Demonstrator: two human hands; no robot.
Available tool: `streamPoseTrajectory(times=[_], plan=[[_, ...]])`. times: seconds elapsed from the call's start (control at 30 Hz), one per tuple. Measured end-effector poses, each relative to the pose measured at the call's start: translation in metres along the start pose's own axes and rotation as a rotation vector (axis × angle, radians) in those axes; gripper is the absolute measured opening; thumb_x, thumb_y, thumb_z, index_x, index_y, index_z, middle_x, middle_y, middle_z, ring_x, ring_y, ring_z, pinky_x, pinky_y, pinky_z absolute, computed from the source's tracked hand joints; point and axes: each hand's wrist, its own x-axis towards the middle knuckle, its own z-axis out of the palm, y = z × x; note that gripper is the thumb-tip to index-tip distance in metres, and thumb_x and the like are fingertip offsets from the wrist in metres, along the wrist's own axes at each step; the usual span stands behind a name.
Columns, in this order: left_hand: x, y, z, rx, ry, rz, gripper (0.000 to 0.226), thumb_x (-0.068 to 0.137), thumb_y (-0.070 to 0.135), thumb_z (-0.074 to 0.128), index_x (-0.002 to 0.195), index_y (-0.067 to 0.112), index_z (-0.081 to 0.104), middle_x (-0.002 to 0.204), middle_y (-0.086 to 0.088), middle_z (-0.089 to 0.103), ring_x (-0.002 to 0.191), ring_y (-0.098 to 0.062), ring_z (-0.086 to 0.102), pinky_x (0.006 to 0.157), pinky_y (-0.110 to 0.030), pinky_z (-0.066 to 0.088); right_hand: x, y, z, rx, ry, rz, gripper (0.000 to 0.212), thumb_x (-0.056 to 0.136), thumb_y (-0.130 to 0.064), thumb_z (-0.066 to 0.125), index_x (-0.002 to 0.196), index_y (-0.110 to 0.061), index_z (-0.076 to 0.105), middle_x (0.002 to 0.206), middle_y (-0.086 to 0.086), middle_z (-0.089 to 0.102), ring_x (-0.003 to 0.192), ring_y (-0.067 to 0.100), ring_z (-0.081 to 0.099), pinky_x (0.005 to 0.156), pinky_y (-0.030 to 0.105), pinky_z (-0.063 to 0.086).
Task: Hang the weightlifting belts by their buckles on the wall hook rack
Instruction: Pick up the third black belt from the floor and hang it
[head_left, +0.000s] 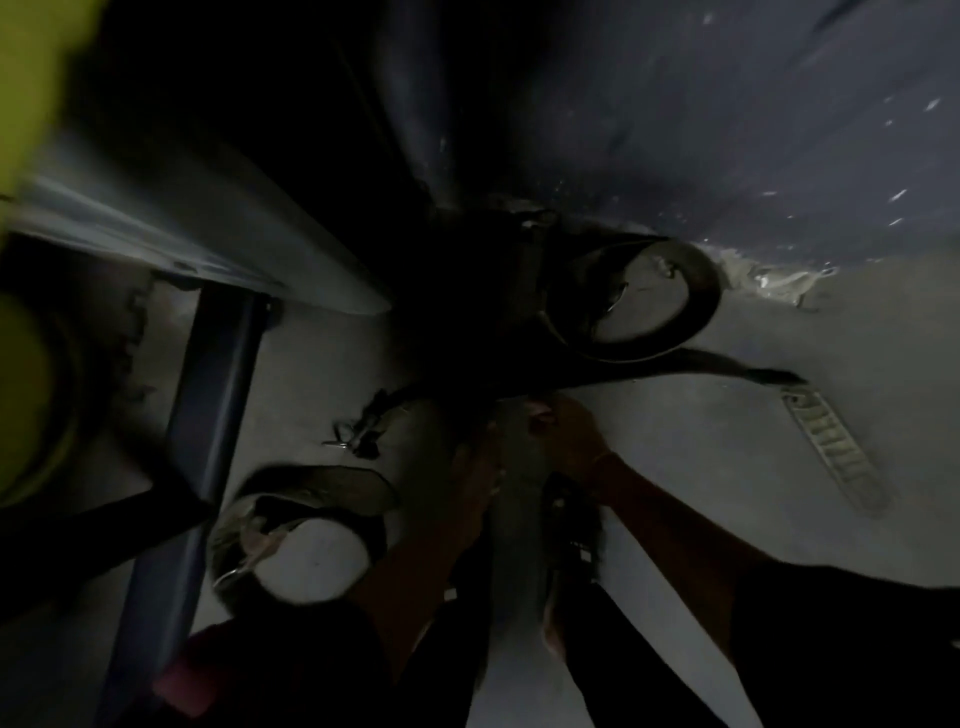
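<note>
Lighting is poor and the view is blurred. We find one coiled belt (704, 299) on the floor (779, 545), touching the foot of the wall (727, 130). A dark strap (701, 365) trails over the floor just out from the wall. A second coiled belt (332, 483) lies well away from the wall, nearer the person. Both arms reach down toward the wall. The right hand (566, 431) sits at the strap's near end and the left hand (478, 467) is just beside it. We cannot tell whether either hand has hold of anything. A metal grate (831, 452) lies flat on the floor, apart from the wall.
</note>
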Motion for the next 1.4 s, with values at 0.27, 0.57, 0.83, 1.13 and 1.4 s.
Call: streamPoseTrajectory(times=[0.27,0.57,0.83,1.13,1.4], plan=[[0.144,-0.004,0.011,0.029,-0.104,0.072,0.045,0.105,0.051,0.032,0.12,0.019,0.061,0.06,0.011,0.059,0.053,-0.004,0.054,0.057,-0.023,0.042,0.1,0.052,0.024,-0.191,-0.044,-0.104,0.045,0.099,-0.011,0.051,0.142,-0.004,0.042,0.149,0.016,0.041,0.14,0.029,0.036,0.111,0.028,0.023],[0.182,-0.001,0.035,-0.006,0.176,-0.101,0.042,0.104,0.001,0.042,0.143,-0.014,0.038,0.144,-0.024,0.048,0.126,-0.036,0.054,0.06,-0.006,0.047,0.124,0.096,0.029,-0.473,0.044,-0.15,0.042,0.102,-0.024,0.043,0.141,-0.012,0.045,0.145,0.009,0.047,0.136,0.026,0.04,0.112,0.038,0.029],[0.119,-0.019,0.035,0.005,0.214,-0.027,0.056,0.098,0.043,0.054,0.12,-0.007,0.064,0.122,-0.022,0.066,0.117,-0.04,0.061,0.096,-0.031,0.048,0.067,0.075,0.017,-0.169,0.123,-0.084,0.037,0.097,-0.02,0.053,0.131,-0.006,0.052,0.134,0.015,0.053,0.126,0.032,0.048,0.105,0.044,0.039],[-0.038,0.042,0.046,-0.401,0.212,0.005,0.027,0.105,0.02,0.036,0.112,0.008,0.06,0.106,-0.011,0.064,0.096,-0.028,0.062,0.098,-0.047,0.051,-0.042,0.0,-0.04,-0.295,0.236,-0.138,0.059,0.097,-0.034,0.054,0.144,-0.003,0.035,0.147,0.02,0.038,0.131,0.04,0.036,0.108,0.045,0.029],[-0.196,0.119,0.094,-0.252,0.033,0.18,0.029,0.096,0.018,0.053,0.115,0.0,0.064,0.097,-0.013,0.069,0.074,-0.021,0.067,0.056,-0.025,0.049,-0.191,-0.065,-0.122,0.038,0.286,-0.075,0.035,0.104,-0.017,0.04,0.132,-0.003,0.054,0.133,0.022,0.056,0.122,0.038,0.052,0.104,0.044,0.041]])
